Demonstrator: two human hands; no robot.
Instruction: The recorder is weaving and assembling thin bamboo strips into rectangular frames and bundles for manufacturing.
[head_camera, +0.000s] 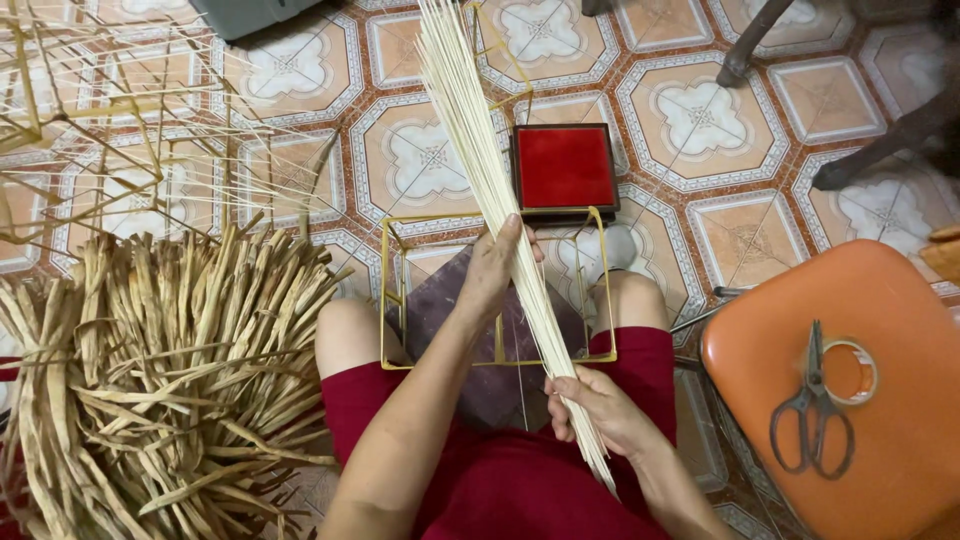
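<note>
Seated person working a bundle of pale thin sticks (478, 150). The left hand (492, 268) is closing its grip around the bundle's middle; the right hand (598, 408) is clasping it lower down, near the ends. Above the upper grip, the sticks are fanning outward over the tiled floor (700, 120). Behind both grips, a yellow wire frame (392, 300) is resting on the lap. Right of the lower grip, scissors (812, 405) are lying on an orange stool (900, 300).

Only one package — a square red box (565, 168) with dark rim, flat on the tiled floor (700, 120) — no labels, signs, screens
</note>
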